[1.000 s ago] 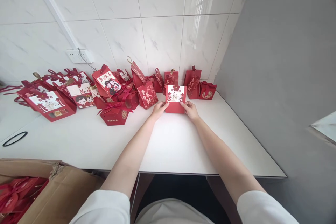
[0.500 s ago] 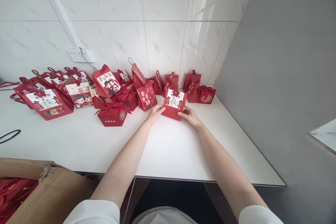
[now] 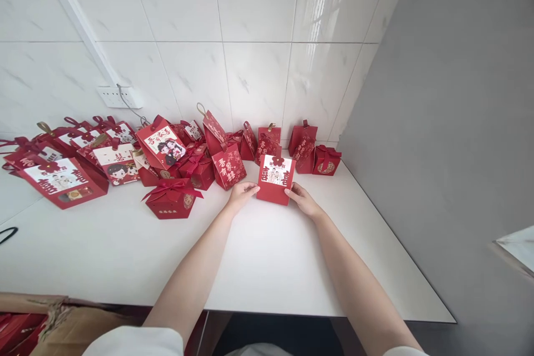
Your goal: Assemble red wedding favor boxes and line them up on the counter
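Note:
A small red gift box (image 3: 275,179) with a white picture panel on its front stands on the white table (image 3: 267,256), slightly tilted. My left hand (image 3: 241,194) pinches its lower left corner. At the lower right corner my right hand (image 3: 303,200) grips the box with curled fingers. Both forearms reach forward from the bottom of the view.
Several red gift boxes and bags (image 3: 167,147) with ribbons crowd the back of the table along the tiled wall. A wall socket (image 3: 114,97) with a cable sits at left. A cardboard carton (image 3: 54,325) stands at lower left. A grey wall (image 3: 450,122) closes the right side.
The box has tilted a little and stays between my hands. The camera has tipped, so the table fills more of the view and the carton shows less.

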Demonstrator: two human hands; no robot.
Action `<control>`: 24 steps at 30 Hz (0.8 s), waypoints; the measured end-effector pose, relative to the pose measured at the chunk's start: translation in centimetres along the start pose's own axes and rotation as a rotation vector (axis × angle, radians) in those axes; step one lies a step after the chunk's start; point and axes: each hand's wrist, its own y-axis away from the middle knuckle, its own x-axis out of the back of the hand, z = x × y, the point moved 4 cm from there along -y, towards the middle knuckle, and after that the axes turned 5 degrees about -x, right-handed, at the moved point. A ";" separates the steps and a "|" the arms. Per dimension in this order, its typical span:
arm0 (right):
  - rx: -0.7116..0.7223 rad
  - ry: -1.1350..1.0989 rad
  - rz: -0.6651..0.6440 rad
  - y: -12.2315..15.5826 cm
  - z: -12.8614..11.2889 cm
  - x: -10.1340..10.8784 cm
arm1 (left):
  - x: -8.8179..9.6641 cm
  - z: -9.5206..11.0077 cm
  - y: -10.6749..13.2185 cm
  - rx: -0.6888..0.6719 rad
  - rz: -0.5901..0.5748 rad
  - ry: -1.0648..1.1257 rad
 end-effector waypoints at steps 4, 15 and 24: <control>-0.033 0.002 0.093 -0.2 0.4 0.3 | -0.4 0.2 0.2 0.018 -0.002 0.012; -0.031 0.075 0.244 0.5 0.6 -0.1 | -1.3 2.0 2.1 -0.068 -0.238 -0.130; -0.053 0.227 0.442 0.1 0.7 -0.9 | -2.0 1.9 1.6 -0.083 -0.256 -0.088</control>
